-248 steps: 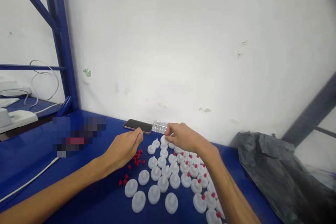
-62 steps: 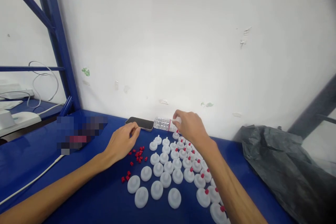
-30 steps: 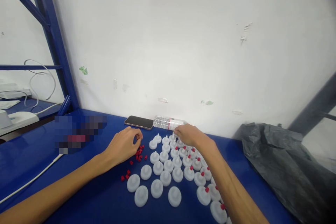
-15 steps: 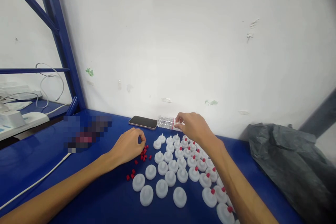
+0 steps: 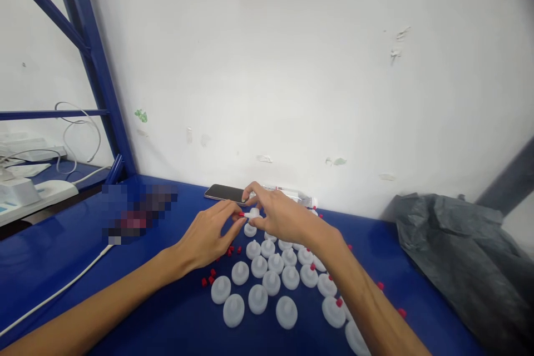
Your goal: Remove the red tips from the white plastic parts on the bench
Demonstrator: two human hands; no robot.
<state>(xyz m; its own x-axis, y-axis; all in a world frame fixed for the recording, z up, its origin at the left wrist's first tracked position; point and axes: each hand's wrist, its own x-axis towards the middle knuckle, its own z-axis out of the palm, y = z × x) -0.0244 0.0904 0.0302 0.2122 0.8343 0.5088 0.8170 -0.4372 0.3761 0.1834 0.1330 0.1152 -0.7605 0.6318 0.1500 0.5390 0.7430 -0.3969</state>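
Between my two hands, above the blue table, a white round cap with a narrow spout (image 5: pixel 253 213) is held on its side, spout to the left. My right hand (image 5: pixel 277 214) grips its round body between thumb and fingers. My left hand (image 5: pixel 211 233) pinches a small red tip cap (image 5: pixel 241 214) at the spout's end. Below my hands stand several white spout caps (image 5: pixel 271 282), spouts up and bare. Others on the right, partly hidden by my right forearm, carry red tips (image 5: pixel 312 267). Loose red tip caps (image 5: pixel 212 276) lie beside my left hand.
A phone (image 5: pixel 225 193) lies near the wall, with a clear plastic bottle (image 5: pixel 298 196) on its side to the right. A dark plastic bag (image 5: pixel 454 256) rests on the right. A white cable (image 5: pixel 58 289) crosses the left side, near a blue rack post (image 5: pixel 102 78).
My right hand has moved left from near the bottle and holds a white spout cap. My left hand has risen from the red pile, bringing a red tip cap to the spout.
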